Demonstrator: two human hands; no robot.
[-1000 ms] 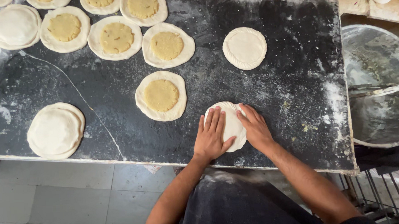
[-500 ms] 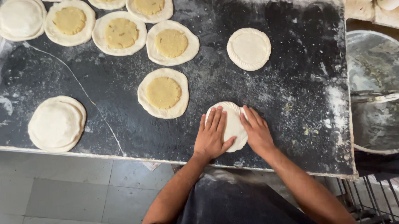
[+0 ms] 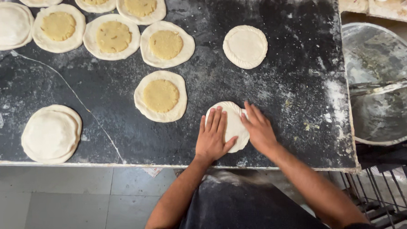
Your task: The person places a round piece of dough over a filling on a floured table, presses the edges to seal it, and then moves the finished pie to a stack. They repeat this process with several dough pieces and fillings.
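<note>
pressing our open left hand [image 3: 212, 139] and right hand [image 3: 259, 129] flat on the dough round [image 3: 231, 122], we risk splitting its crimped edge on the floured table [image 3: 303, 101].

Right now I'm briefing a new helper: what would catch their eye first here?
Both hands, left hand and right hand, press flat on a sealed dough round at the near edge of the floury black slab. Behind them lie open rounds with yellow filling, and a stack of plain discs sits far left.

The scene is viewed from one head-worn camera, aimed steeply down from close above. The dark floured worktop [image 3: 276, 106] is framed nearly whole, with the floor below.
</note>
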